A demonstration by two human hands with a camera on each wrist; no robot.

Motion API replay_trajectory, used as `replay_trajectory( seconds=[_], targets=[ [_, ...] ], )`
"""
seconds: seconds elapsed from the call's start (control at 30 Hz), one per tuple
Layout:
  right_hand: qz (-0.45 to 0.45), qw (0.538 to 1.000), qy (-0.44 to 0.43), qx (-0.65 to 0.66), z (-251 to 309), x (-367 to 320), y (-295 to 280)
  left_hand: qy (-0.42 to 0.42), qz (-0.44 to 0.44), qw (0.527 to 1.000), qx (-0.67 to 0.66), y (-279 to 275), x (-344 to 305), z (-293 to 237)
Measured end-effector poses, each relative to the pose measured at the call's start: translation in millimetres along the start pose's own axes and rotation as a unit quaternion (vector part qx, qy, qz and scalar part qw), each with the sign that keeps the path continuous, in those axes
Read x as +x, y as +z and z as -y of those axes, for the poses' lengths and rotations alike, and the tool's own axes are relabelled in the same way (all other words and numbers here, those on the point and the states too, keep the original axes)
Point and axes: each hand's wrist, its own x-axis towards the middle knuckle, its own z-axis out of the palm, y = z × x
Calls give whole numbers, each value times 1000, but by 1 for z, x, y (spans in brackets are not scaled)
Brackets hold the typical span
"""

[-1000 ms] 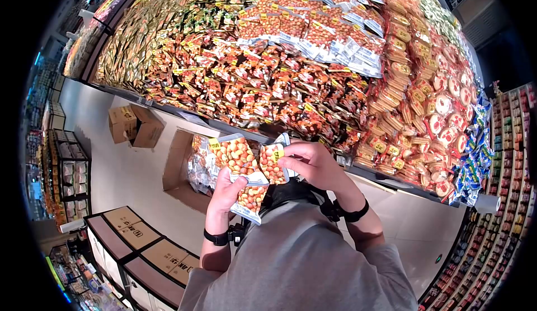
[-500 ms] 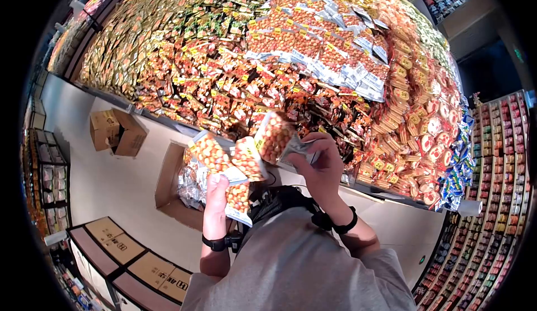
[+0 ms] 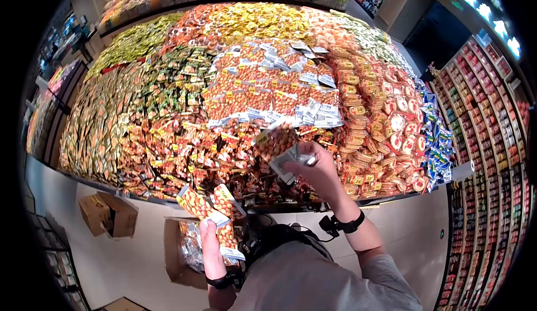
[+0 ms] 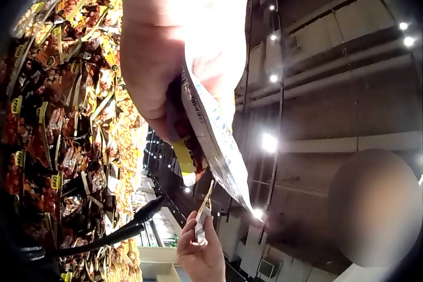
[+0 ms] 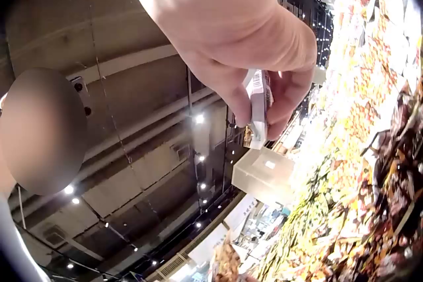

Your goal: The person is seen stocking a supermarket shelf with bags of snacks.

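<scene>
My right hand [image 3: 313, 168] pinches one clear packet of orange-coated peanuts [image 3: 277, 143] by its lower edge and holds it up over the sloping display heap [image 3: 168, 109]. The right wrist view shows that peanut packet [image 5: 258, 107] edge-on between thumb and fingers. My left hand [image 3: 210, 244] grips a fan of several like packets [image 3: 215, 213], low and close to my chest. In the left wrist view those gripped packets [image 4: 208, 130] fill the middle, with my right hand [image 4: 201, 255] small below them.
Rows of matching peanut packets [image 3: 263, 95] lie just beyond the raised one. Round biscuit packs [image 3: 403, 126] fill the heap's right side and green-and-yellow packs [image 3: 128, 48] its left. An open carton of packets [image 3: 182, 249] and a smaller cardboard box [image 3: 109, 216] stand on the floor. Shelving [image 3: 492, 160] runs along the right.
My right hand has lifted one packet away from the left hand's bunch and carried it forward over the heap. My head has tilted up, so more of the display shows.
</scene>
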Motion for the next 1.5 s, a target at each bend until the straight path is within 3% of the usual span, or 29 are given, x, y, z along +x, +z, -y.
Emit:
replay_trajectory(
  seconds=[0.03,0.1,0.13,0.23,0.37,0.4,0.43,0.5,0.57,0.63,0.67,0.7,0.77,0.8,0.87,0.9,0.93,0.97,1.03,1.17,1.23,1.37,1.43,1.5],
  targets=[
    [-7,999,-32,22,-4,13,-4,2,8,1000,8,-1,6,0],
    [-38,997,60,-16,1,42,-19,-34,56,998,-24,0,11,-9],
    [-74,995,58,15,13,54,-15,-21,64,998,-17,-5,18,-1],
    [-45,990,47,125,7,109,-39,-20,70,997,-5,-19,25,13],
    [-85,991,31,103,11,186,-77,-30,61,997,35,-31,27,26],
    [-90,990,13,109,12,209,-86,-30,18,999,24,-50,32,47],
    [-93,989,-4,115,8,235,-98,-21,37,999,3,-19,23,23],
    [-135,986,59,75,-2,278,-120,-12,70,997,-13,-9,19,18],
    [-165,978,118,54,-15,292,-134,-16,41,999,-6,2,13,14],
    [-121,969,112,-186,-8,267,-125,-24,76,997,-20,1,11,17],
    [-109,976,55,-183,-20,257,-118,-46,41,998,7,-2,11,24],
    [-41,980,96,-167,-18,242,-114,-66,31,997,32,4,10,18],
    [102,979,77,-159,0,204,-95,-29,63,997,46,37,20,-5],
    [173,969,69,-161,0,191,-90,-77,63,994,47,36,25,-1],
    [219,968,-3,-121,0,155,-64,-110,101,988,47,32,36,8],
    [253,951,-82,-155,4,136,-49,-93,141,984,48,35,41,6],
    [288,941,8,-180,27,112,-36,-83,148,985,34,45,43,-3],
    [276,937,-38,-211,31,91,-19,-64,162,985,16,63,49,-12],
    [306,935,-109,-140,24,60,3,-59,190,979,-29,92,51,-35],
    [316,924,-88,-194,36,30,34,-42,210,975,58,100,53,-37],
    [291,899,-129,-302,20,31,40,-30,217,973,75,103,51,-40],
    [219,929,-199,-220,-8,24,52,-75,129,988,43,103,44,-31],
    [232,955,-122,-143,-3,15,57,-61,165,983,54,102,44,-35],
    [203,975,-90,24,-8,11,66,-61,148,986,51,107,43,-40]
  ],
)
